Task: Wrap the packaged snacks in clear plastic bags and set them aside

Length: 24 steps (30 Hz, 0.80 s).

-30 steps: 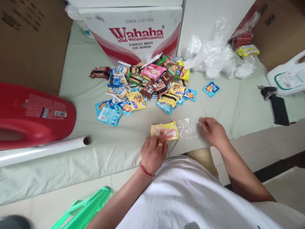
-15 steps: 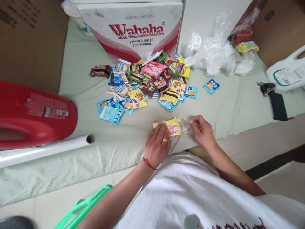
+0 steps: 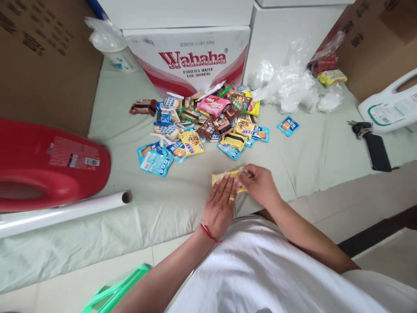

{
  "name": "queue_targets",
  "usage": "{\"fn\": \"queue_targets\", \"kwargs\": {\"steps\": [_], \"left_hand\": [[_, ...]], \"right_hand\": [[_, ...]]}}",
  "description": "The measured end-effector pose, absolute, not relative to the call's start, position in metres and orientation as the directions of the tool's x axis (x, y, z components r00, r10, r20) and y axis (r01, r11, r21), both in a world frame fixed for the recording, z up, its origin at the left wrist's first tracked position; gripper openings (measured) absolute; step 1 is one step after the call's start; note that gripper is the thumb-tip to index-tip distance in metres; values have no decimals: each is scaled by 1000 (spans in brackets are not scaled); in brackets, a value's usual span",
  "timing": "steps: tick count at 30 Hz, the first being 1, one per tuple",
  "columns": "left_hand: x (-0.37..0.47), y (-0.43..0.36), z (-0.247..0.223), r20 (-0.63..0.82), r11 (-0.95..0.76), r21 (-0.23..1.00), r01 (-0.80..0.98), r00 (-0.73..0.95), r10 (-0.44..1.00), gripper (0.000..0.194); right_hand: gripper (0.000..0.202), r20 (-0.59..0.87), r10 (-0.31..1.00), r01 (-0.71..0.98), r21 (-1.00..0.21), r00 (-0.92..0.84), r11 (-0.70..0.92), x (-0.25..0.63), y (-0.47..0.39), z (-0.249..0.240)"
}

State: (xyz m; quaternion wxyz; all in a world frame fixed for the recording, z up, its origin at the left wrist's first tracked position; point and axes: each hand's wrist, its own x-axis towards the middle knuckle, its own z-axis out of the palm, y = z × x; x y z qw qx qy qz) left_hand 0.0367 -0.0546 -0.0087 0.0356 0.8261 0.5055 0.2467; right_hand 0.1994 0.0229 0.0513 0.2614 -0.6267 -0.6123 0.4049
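Because the yellow packet lies flat near the close edge of the cloth-covered worktop, straight in front of the person, both hands can meet on it without stretching. The left hand comes in from seven o'clock, open and palm down, its straight fingers laid across the packet, apparently pressing it to the cloth so that it cannot slide. The right hand is at the packet's three o'clock end with its fingers closed, seemingly pinching clear film, though they hide much of that end. One hand weighing down while the other pinches would keep the packet from being dragged along. The pile of snack packets is heaped between eleven and twelve o'clock, apart from the hands, seemingly so that it stays reachable without crowding them. A blue packet lies alone near two o'clock, and the crumpled plastic bags are bunched toward one o'clock, where they interfere with neither arm. The red jug and the white tube keep to nine o'clock, well apart from the hands.
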Motion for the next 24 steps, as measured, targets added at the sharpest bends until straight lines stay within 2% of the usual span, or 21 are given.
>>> {"fn": "queue_targets", "kwargs": {"steps": [3, 5, 7, 10, 13, 18, 21, 24], "left_hand": [[38, -53, -16, 417, -498, 351, 793, 343, 842, 80], [37, -51, -18, 427, -497, 405, 768, 322, 845, 78], [33, -49, -16, 433, -505, 484, 714, 306, 848, 74], [24, -48, -7, 422, -477, 676, 562, 236, 876, 63], [16, -48, 1, 385, -423, 813, 400, 176, 906, 57], [13, -47, 4, 403, -561, 730, 390, 416, 815, 61], [15, -48, 6, 392, -601, 671, 433, 480, 784, 68], [15, -49, 7, 389, -637, 597, 488, 519, 761, 71]], "right_hand": [[20, -152, 970, 782, -621, -188, 55, 176, 14, 60], [24, -138, 961, 850, -508, -238, 138, 167, 4, 62], [32, -94, 950, 851, -476, -299, 221, 166, -8, 61], [49, 7, 909, 802, -468, -416, 371, 169, -25, 54], [55, 41, 871, 790, -400, -490, 464, 173, -37, 48], [48, -39, 821, 783, -332, -569, 527, 178, -49, 56], [49, -194, 728, 733, -385, -658, 560, 187, -52, 67], [50, -290, 639, 683, -499, -712, 534, 198, -52, 73]]}}
